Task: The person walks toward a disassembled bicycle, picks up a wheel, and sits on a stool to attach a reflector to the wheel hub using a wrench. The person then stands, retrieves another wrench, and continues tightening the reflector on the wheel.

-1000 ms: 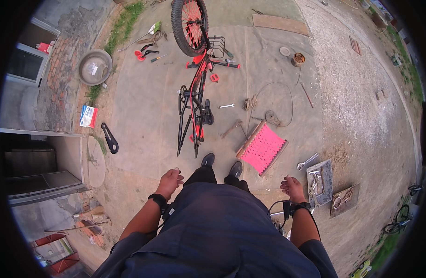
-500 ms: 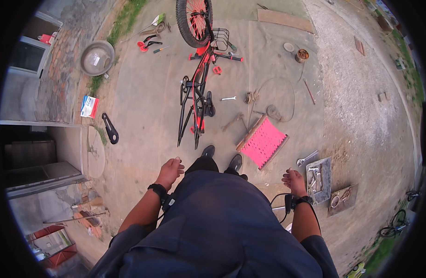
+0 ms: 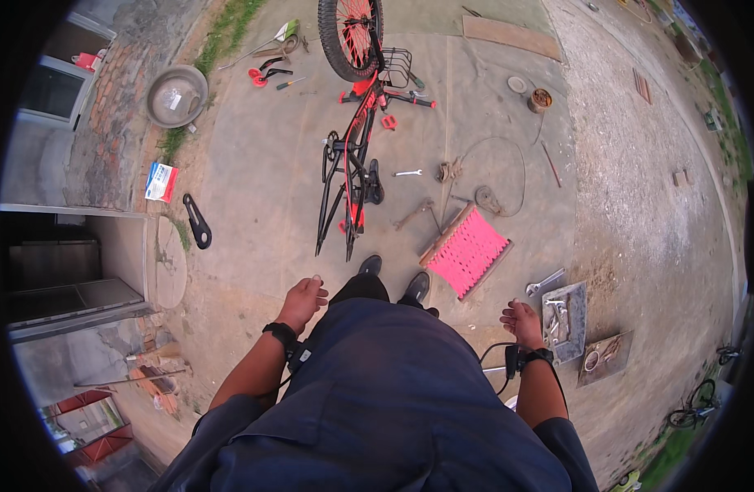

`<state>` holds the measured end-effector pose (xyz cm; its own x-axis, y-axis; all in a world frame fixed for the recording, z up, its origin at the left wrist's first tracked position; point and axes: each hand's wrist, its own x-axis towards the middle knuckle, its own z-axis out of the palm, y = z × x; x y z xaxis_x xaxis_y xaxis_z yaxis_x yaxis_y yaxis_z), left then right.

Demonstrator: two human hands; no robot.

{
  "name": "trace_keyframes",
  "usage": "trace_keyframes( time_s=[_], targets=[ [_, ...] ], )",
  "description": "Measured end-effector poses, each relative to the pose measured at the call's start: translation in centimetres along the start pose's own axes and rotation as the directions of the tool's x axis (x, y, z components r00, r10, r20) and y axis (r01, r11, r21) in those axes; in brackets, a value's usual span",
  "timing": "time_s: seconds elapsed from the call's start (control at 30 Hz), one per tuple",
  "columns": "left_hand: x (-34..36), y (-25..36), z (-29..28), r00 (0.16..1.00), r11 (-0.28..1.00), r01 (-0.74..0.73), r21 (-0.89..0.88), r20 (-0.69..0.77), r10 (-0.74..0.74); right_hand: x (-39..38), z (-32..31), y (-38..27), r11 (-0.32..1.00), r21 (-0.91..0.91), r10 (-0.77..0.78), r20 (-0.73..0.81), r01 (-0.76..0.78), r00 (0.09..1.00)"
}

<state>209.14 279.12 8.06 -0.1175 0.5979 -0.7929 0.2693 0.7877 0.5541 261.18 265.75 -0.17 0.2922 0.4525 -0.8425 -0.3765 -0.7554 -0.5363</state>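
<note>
My left hand [image 3: 303, 300] hangs beside my body with loosely curled fingers and nothing visible in it. My right hand [image 3: 520, 325] hangs on the other side, also loosely curled and empty, nearest an adjustable wrench [image 3: 545, 283] and a tray [image 3: 575, 307] of tools. In front of my feet a black-and-red bicycle [image 3: 352, 148] lies upside down, its front wheel [image 3: 334, 45] at the far end and no wheel at the near end. A small stool with pink webbing [image 3: 465, 250] lies right of my feet. A spanner [image 3: 407, 173] lies beside the bicycle frame.
Left are a metal basin [image 3: 160, 115], a printed packet [image 3: 157, 184], a black plastic part [image 3: 197, 221] and a doorway [image 3: 57, 262]. Ahead lie loose red parts [image 3: 257, 77], a screwdriver [image 3: 289, 84] and a board [image 3: 508, 34]. Right are a rusty can [image 3: 540, 100], cable and gravel.
Both hands appear higher in the picture than a second ago, while the bicycle and ground items have shifted up and slightly right as the view moved. Nothing was picked up.
</note>
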Motion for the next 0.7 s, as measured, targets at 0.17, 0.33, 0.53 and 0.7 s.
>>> trace_keyframes(
  time_s=[0.17, 0.33, 0.53, 0.7],
  targets=[
    [0.0, 0.0, 0.0, 1.0, 1.0, 0.0, -0.004, -0.004, 0.0, 0.1, 0.1, -0.1, 1.0, -0.004, -0.005, -0.005, 0.005, 1.0],
    [0.2, -0.4, -0.1, 1.0, 0.999, 0.002, 0.039, 0.016, -0.002, -0.1, 0.2, -0.1, 1.0, -0.016, 0.006, -0.016, -0.006, 1.0],
    [-0.7, -0.2, -0.3, 1.0, 0.999, 0.012, 0.036, -0.003, -0.012, -0.3, 0.4, 0.0, 0.999, -0.024, 0.021, -0.018, -0.022, 1.0],
    [-1.2, -1.0, -0.8, 0.999, 0.999, 0.035, 0.021, -0.018, -0.035, 0.1, 0.4, 0.3, 0.998, -0.059, 0.026, 0.016, -0.025, 1.0]
  ],
)
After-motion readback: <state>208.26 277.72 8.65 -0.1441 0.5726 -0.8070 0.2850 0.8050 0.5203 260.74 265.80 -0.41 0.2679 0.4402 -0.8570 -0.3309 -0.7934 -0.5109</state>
